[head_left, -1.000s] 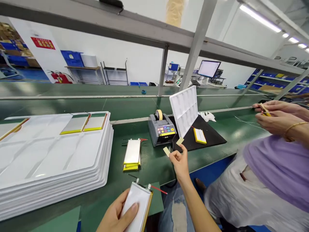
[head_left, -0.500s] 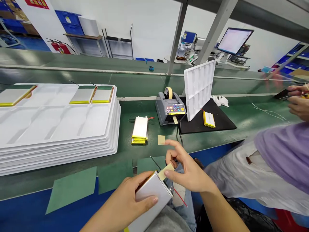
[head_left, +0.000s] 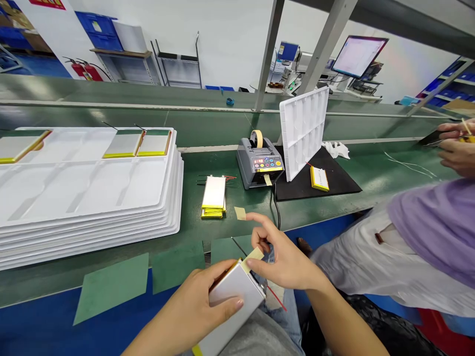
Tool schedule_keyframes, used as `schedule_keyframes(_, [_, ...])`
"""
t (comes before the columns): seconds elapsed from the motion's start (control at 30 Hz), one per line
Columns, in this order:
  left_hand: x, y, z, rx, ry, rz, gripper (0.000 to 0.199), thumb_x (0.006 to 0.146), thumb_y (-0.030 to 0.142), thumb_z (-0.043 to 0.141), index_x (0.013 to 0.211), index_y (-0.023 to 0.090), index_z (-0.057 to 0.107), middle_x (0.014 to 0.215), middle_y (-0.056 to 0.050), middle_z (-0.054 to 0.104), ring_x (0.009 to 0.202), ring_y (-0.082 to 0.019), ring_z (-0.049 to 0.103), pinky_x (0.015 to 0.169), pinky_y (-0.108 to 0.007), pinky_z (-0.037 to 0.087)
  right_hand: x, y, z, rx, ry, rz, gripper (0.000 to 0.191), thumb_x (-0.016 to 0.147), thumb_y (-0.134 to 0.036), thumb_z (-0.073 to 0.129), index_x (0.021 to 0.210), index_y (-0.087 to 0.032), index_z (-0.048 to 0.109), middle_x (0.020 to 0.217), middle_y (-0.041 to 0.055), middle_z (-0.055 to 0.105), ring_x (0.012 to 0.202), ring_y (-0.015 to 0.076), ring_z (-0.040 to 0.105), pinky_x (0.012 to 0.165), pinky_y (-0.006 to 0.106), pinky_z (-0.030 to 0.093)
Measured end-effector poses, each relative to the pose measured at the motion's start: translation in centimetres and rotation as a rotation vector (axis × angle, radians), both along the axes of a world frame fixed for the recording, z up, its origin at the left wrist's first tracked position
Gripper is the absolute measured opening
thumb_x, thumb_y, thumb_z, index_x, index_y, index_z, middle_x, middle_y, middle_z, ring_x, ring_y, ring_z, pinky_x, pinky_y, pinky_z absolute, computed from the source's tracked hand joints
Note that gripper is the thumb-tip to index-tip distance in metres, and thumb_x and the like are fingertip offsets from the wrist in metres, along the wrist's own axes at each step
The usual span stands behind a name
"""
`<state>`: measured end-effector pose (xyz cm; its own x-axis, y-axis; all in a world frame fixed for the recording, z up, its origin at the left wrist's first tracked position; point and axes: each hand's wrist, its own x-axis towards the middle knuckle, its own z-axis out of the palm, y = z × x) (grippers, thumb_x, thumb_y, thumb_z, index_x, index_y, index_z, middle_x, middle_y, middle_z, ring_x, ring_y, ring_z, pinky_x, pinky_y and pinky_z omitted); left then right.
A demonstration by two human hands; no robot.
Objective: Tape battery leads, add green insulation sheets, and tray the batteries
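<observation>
My left hand point(head_left: 208, 296) is wrapped round a silver battery pack point(head_left: 232, 301), which lies tilted above my lap with a black and a red wire at its top end. A piece of pale yellow tape point(head_left: 254, 258) sits at the pack's top corner, and the thumb of my right hand point(head_left: 278, 252) presses on it. From the tip of my right index finger, stretched out, hangs a second tape piece point(head_left: 240, 213). Beyond it stand a small stack of batteries point(head_left: 214, 194) and a grey tape dispenser point(head_left: 260, 163) with a tape end sticking out.
Stacked white trays point(head_left: 89, 198) bear several batteries at the left. An upright white tray point(head_left: 304, 133) and a small battery point(head_left: 319, 178) are on a black mat point(head_left: 341, 180). Green sheets point(head_left: 111, 287) overhang the near edge. Another person's hands point(head_left: 458, 148) work at the right.
The view has shifted slightly. The tape piece on my right index fingertip has tilted. My left hand keeps its hold on the pack, and my right thumb stays at the corner tape.
</observation>
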<state>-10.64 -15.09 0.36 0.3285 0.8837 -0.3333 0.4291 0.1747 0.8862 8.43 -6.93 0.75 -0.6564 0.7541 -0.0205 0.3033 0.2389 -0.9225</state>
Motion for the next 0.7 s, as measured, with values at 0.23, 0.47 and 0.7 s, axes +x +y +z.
schedule_keyframes(0.23, [0.1, -0.3, -0.2, 0.001, 0.083, -0.011, 0.045, 0.082, 0.033, 0.059, 0.126, 0.032, 0.050, 0.095, 0.004, 0.065, 0.085, -0.018, 0.058, 0.078, -0.024, 0.043, 0.1, -0.2, 0.1, 0.074, -0.071, -0.023, 0.071, 0.070, -0.014, 0.063, 0.130, -0.031, 0.030, 0.070, -0.0069, 0.039, 0.061, 0.0092, 0.036, 0.058, 0.022, 0.030])
schedule_keyframes(0.47, [0.3, -0.2, 0.2, 0.003, 0.117, 0.004, 0.048, 0.081, 0.033, 0.058, 0.128, 0.032, 0.049, 0.101, 0.002, 0.065, 0.088, -0.021, 0.058, 0.078, -0.026, 0.043, 0.3, -0.1, 0.3, 0.091, -0.091, -0.011, 0.073, 0.070, -0.018, 0.066, 0.131, -0.031, 0.028, 0.070, -0.0070, 0.039, 0.060, 0.0092, 0.037, 0.058, 0.022, 0.030])
schedule_keyframes(0.7, [0.5, -0.2, 0.8, -0.013, 0.130, -0.020, 0.046, 0.082, 0.031, 0.058, 0.127, 0.034, 0.048, 0.097, 0.008, 0.066, 0.083, -0.015, 0.059, 0.073, -0.020, 0.042, 0.5, -0.1, 0.2, 0.099, -0.082, -0.010, 0.071, 0.070, -0.014, 0.063, 0.131, -0.030, 0.030, 0.071, -0.0070, 0.042, 0.061, 0.0089, 0.039, 0.059, 0.022, 0.031])
